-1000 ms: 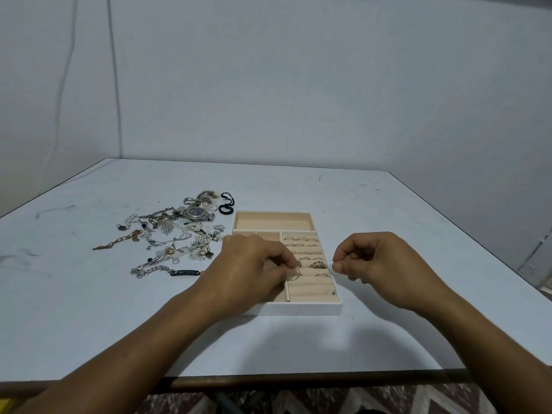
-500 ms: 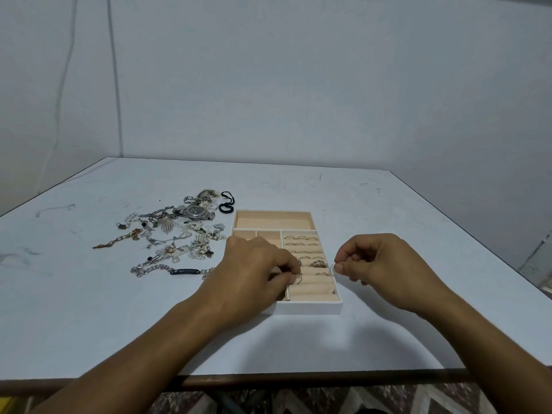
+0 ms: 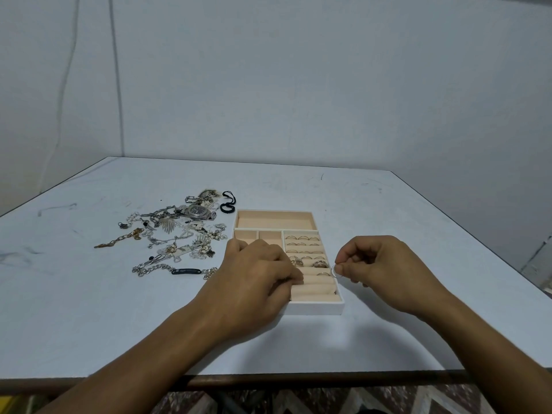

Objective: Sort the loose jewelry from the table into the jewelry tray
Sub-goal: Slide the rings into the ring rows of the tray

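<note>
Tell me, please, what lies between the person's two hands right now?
In the head view, the ring-roll section of the jewelry tray lies between the left hand and right hand.

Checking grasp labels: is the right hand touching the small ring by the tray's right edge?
Touching. The head view shows the right hand pinching the ring between fingertips beside the jewelry tray.

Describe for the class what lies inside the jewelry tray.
The jewelry tray holds rings slotted in its padded rolls. The long far compartment looks bare. The left hand covers the near left part, so anything there is hidden.
</note>
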The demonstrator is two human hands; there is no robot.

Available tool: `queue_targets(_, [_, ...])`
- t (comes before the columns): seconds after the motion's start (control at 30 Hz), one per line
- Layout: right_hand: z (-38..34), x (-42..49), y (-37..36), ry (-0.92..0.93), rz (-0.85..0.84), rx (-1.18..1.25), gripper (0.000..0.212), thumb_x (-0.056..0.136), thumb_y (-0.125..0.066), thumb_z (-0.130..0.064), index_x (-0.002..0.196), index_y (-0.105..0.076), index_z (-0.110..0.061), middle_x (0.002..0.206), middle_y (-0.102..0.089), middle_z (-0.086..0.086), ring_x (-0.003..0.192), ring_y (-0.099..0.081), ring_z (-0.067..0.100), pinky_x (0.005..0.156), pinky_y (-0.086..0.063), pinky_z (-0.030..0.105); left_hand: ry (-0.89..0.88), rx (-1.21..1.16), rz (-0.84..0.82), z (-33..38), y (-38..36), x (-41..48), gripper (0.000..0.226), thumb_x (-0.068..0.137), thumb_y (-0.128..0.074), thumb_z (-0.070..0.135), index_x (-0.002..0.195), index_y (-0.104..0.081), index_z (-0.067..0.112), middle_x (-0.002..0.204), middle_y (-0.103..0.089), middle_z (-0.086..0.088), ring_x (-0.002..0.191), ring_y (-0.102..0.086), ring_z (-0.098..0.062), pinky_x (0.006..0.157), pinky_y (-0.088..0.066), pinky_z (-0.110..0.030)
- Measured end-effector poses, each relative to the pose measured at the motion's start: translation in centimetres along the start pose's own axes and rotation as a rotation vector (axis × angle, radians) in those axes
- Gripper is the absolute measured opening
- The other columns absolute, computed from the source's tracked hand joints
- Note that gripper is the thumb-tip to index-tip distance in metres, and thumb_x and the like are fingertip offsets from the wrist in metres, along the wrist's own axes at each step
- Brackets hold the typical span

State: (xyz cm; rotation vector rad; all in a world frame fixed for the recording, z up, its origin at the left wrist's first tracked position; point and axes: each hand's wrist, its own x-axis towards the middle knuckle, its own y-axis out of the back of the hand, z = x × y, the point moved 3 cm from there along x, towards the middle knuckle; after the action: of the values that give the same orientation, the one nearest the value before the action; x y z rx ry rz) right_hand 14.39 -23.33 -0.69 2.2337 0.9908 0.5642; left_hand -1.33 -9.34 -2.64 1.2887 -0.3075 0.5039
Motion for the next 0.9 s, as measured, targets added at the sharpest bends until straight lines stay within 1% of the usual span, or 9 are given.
queue_targets(0.1, [0.0, 0.0, 0.0, 0.001, 0.005, 0.004, 0.01, 0.082, -0.074, -0.018, 0.073, -0.071, -0.024, 0.074, -0.07, 0.003, 0.061, -0.056, 0.01, 0.058, -0.047, 0.021, 0.006, -0.003, -0.014, -0.1, -0.1, -0.1, 0.027, 0.084, -0.052, 0.024, 0.097, -0.073, 0.035, 0.091, -0.064, 0.018, 0.09, -0.047, 0.0, 0.081, -0.023, -0.019])
queue_targets(0.2, [0.0, 0.0, 0.0, 0.002, 0.009, -0.005, 0.011, 0.082, -0.074, -0.019, 0.073, -0.071, -0.024, 0.073, -0.07, 0.0, 0.063, -0.058, 0.011, 0.058, -0.048, 0.021, 0.008, 0.002, -0.018, -0.2, -0.2, -0.1, 0.03, 0.084, -0.051, 0.022, 0.099, -0.073, 0.035, 0.094, -0.063, 0.018, 0.092, -0.05, -0.002, 0.081, -0.024, -0.02])
queue_targets(0.33, [0.0, -0.1, 0.0, 0.006, 0.012, 0.0, 0.011, 0.083, -0.073, -0.018, 0.073, -0.071, -0.024, 0.072, -0.07, -0.002, 0.061, -0.056, 0.007, 0.055, -0.046, 0.017, 0.004, 0.006, -0.017, -0.2, -0.3, -0.1, 0.032, 0.084, -0.05, 0.02, 0.1, -0.074, 0.035, 0.096, -0.063, 0.017, 0.093, -0.051, -0.003, 0.077, -0.025, -0.024])
queue_targets(0.47, [-0.1, -0.1, 0.1, 0.012, 0.021, -0.006, 0.011, 0.083, -0.073, -0.019, 0.074, -0.071, -0.024, 0.072, -0.069, -0.003, 0.061, -0.056, 0.007, 0.057, -0.047, 0.018, 0.002, 0.001, -0.014, -0.2, -0.4, -0.1, 0.035, 0.083, -0.048, 0.019, 0.1, -0.074, 0.035, 0.095, -0.062, 0.017, 0.092, -0.047, -0.001, 0.078, -0.025, -0.024])
queue_targets(0.57, [-0.2, -0.1, 0.0, 0.037, 0.044, -0.034, 0.012, 0.083, -0.073, -0.02, 0.073, -0.07, -0.026, 0.072, -0.069, -0.006, 0.061, -0.055, 0.001, 0.055, -0.044, 0.012, 0.006, 0.005, -0.014, -0.2, -0.5, -0.1, 0.036, 0.083, -0.046, 0.02, 0.101, -0.073, 0.036, 0.096, -0.06, 0.017, 0.092, -0.048, -0.002, 0.076, -0.023, -0.029])
queue_targets(0.67, [-0.4, -0.2, -0.4, 0.073, 0.061, -0.068, 0.013, 0.085, -0.071, -0.02, 0.074, -0.068, -0.027, 0.075, -0.067, -0.012, 0.067, -0.056, -0.002, 0.058, -0.043, 0.009, 0.007, 0.01, -0.001, -0.3, -0.6, -0.3, 0.04, 0.085, -0.038, 0.025, 0.104, -0.071, 0.037, 0.098, -0.059, 0.019, 0.092, -0.049, -0.002, 0.076, -0.024, -0.026])
queue_targets(0.8, [-0.8, -0.4, -1.3, 0.149, 0.062, -0.148, 0.011, 0.085, -0.07, -0.021, 0.076, -0.068, -0.028, 0.078, -0.067, -0.012, 0.077, -0.059, 0.006, 0.064, -0.049, 0.018, 0.001, -0.012, 0.037, -0.5, -0.2, -0.6, 0.036, 0.084, -0.042, 0.026, 0.102, -0.072, 0.035, 0.101, -0.062, 0.019, 0.094, -0.053, -0.003, 0.079, -0.026, -0.02])
queue_targets(0.83, [-0.9, -0.5, -1.5, 0.167, 0.057, -0.171, 0.01, 0.085, -0.07, -0.021, 0.077, -0.068, -0.028, 0.079, -0.067, -0.013, 0.077, -0.059, 0.006, 0.064, -0.049, 0.019, -0.001, -0.011, 0.045, -0.6, -0.1, -0.7, 0.033, 0.085, -0.045, 0.026, 0.101, -0.072, 0.034, 0.102, -0.063, 0.019, 0.095, -0.054, -0.004, 0.078, -0.027, -0.021])
queue_targets(0.9, [-1.1, -0.5, -1.8, 0.194, 0.05, -0.22, 0.009, 0.086, -0.068, -0.023, 0.079, -0.067, -0.028, 0.081, -0.065, -0.014, 0.077, -0.059, 0.006, 0.066, -0.049, 0.022, -0.004, -0.006, 0.056, -0.8, 0.1, -0.9, 0.027, 0.085, -0.051, 0.025, 0.099, -0.072, 0.034, 0.101, -0.063, 0.018, 0.094, -0.056, -0.006, 0.075, -0.033, -0.028])
